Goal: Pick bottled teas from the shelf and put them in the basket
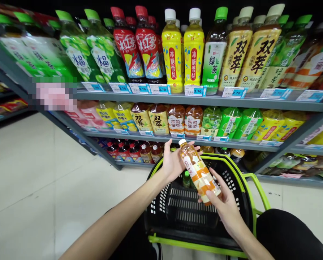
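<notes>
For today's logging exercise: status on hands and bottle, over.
Right hand grips base of orange-labelled plastic tea bottle. Left hand open against its neck. Green-rimmed black basket beneath.

Drink shelves (177, 101), price tags (194, 90), floor (28, 173)

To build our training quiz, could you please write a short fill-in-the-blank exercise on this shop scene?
1. The bottle gripped by the right hand and touched by the left hand has a ____ cap.
2. The bottle is above a black basket whose rim is ____.
3. The price tags on the top shelf read ____.

Missing words: white; green; 2.70
</notes>
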